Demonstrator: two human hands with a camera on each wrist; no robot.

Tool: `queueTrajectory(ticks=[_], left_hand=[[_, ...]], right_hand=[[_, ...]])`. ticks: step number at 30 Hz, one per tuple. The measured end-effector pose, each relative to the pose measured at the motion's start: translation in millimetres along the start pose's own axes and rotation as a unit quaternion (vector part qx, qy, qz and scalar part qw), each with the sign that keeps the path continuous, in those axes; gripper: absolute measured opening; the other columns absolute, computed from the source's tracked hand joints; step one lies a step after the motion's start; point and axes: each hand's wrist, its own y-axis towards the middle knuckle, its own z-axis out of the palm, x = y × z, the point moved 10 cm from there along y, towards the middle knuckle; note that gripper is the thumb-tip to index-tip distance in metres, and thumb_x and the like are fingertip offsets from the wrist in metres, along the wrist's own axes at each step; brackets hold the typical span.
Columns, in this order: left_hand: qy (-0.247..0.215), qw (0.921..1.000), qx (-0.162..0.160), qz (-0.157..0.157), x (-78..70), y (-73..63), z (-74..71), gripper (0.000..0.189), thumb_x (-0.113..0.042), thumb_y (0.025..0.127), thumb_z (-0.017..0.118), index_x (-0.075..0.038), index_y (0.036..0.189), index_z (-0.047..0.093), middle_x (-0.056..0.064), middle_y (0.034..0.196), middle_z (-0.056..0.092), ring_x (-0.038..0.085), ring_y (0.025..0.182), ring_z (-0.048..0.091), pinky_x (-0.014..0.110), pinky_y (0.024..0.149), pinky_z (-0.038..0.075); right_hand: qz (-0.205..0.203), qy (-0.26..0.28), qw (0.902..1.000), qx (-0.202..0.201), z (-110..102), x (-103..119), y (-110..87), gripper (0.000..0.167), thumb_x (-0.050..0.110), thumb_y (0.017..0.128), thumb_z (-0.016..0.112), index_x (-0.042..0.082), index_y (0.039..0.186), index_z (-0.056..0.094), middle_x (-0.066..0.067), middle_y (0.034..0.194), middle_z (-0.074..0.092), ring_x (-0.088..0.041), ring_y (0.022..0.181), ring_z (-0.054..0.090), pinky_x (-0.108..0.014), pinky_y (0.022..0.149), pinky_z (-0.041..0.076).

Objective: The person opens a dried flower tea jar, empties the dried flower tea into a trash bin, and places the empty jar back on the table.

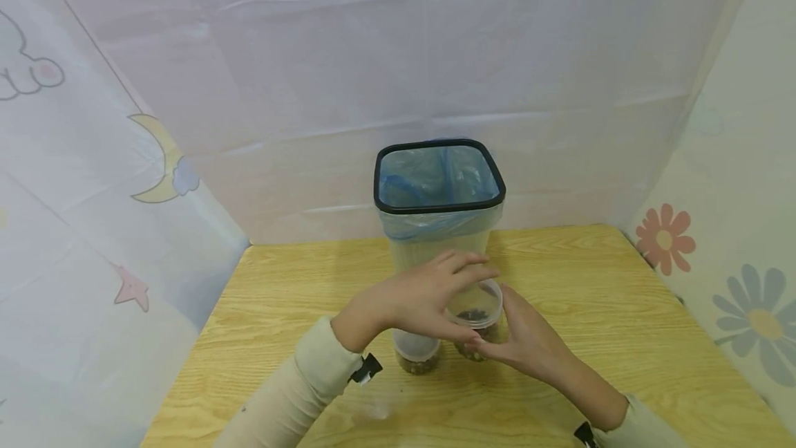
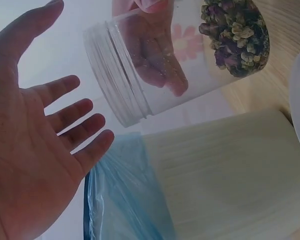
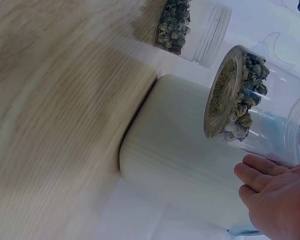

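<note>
My right hand (image 1: 528, 344) holds a clear plastic jar (image 1: 475, 313) by its side, fingers and thumb around it near the rim. Dried flower buds (image 2: 237, 37) lie in the bottom part of this jar, and its threaded mouth has no lid on. Through the clear wall, the right hand's fingers (image 2: 157, 55) show in the left wrist view. My left hand (image 1: 429, 296) hovers over the jar's mouth, palm toward it, its fingers spread and fairly straight in the left wrist view. A second clear jar (image 3: 190, 30) with similar buds stands on the table, partly covered by the left hand in the head view.
A pale bin (image 3: 165, 135) with a black rim (image 1: 438, 209) and a blue bag liner (image 1: 410, 178) stands behind the jars, near the table's back edge. The wooden table (image 1: 591, 282) meets cloth-covered walls (image 1: 298, 75) at the back and sides.
</note>
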Motion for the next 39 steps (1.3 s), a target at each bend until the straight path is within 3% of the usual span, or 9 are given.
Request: queueTrajectory(ticks=[4, 11, 17, 26, 34, 39], left_hand=[[-0.019, 0.9997, 0.010, 0.010, 1.7, 1.2, 2.5, 0.084, -0.052, 0.091, 0.071, -0.019, 0.158, 0.034, 0.005, 0.160, 0.033, 0.021, 0.146, 0.033, 0.032, 0.118, 0.033], [-0.038, 0.9985, 0.039, -0.008, 9.0, 2.9, 10.8, 0.083, -0.052, 0.092, 0.069, -0.020, 0.160, 0.032, 0.003, 0.161, 0.033, 0.019, 0.147, 0.031, 0.031, 0.119, 0.032], [-0.019, 0.9990, 0.035, -0.019, 11.9, 4.7, 14.4, 0.079, -0.054, 0.092, 0.068, -0.020, 0.157, 0.038, 0.002, 0.151, 0.044, 0.016, 0.138, 0.042, 0.028, 0.114, 0.038], [0.026, 0.9942, -0.005, -0.104, 15.8, 5.0, 15.4, 0.079, -0.071, 0.087, 0.063, -0.020, 0.147, 0.052, -0.002, 0.129, 0.054, 0.012, 0.114, 0.053, 0.026, 0.095, 0.050], [0.049, 0.9842, -0.019, -0.169, 14.7, 3.3, 17.6, 0.079, -0.073, 0.087, 0.061, -0.019, 0.144, 0.055, 0.000, 0.120, 0.054, 0.013, 0.102, 0.053, 0.026, 0.085, 0.051], [0.069, 0.9815, -0.022, -0.177, 13.9, 3.1, 17.9, 0.087, -0.080, 0.085, 0.056, -0.019, 0.146, 0.051, 0.003, 0.130, 0.053, 0.019, 0.113, 0.054, 0.031, 0.088, 0.054]], right_hand=[[0.001, 0.009, 0.9999, 0.005, 0.3, 0.6, -0.2, 0.094, 0.057, 0.078, 0.083, 0.017, 0.151, 0.040, -0.005, 0.141, 0.056, -0.033, 0.126, 0.058, -0.055, 0.096, 0.052], [0.005, 0.017, 0.9998, 0.009, 1.0, 1.0, -1.1, 0.092, 0.052, 0.077, 0.086, 0.019, 0.150, 0.040, -0.003, 0.137, 0.058, -0.031, 0.122, 0.060, -0.053, 0.094, 0.053], [0.007, 0.017, 0.9998, 0.009, 1.6, 0.6, -1.0, 0.088, 0.047, 0.077, 0.087, 0.020, 0.148, 0.042, 0.004, 0.131, 0.059, -0.026, 0.116, 0.062, -0.050, 0.090, 0.054], [0.016, 0.044, 0.9987, 0.021, 5.0, -3.2, -2.7, 0.084, 0.048, 0.080, 0.085, 0.026, 0.148, 0.042, 0.005, 0.132, 0.058, -0.023, 0.116, 0.062, -0.050, 0.088, 0.054], [0.020, 0.045, 0.9985, 0.025, 7.6, -5.3, -3.0, 0.083, 0.050, 0.081, 0.083, 0.028, 0.149, 0.041, 0.000, 0.130, 0.061, -0.018, 0.112, 0.062, -0.044, 0.087, 0.054], [0.015, 0.038, 0.9989, 0.023, 7.3, -5.3, -3.2, 0.086, 0.052, 0.081, 0.082, 0.024, 0.150, 0.040, -0.002, 0.132, 0.060, -0.021, 0.113, 0.062, -0.046, 0.087, 0.055]])
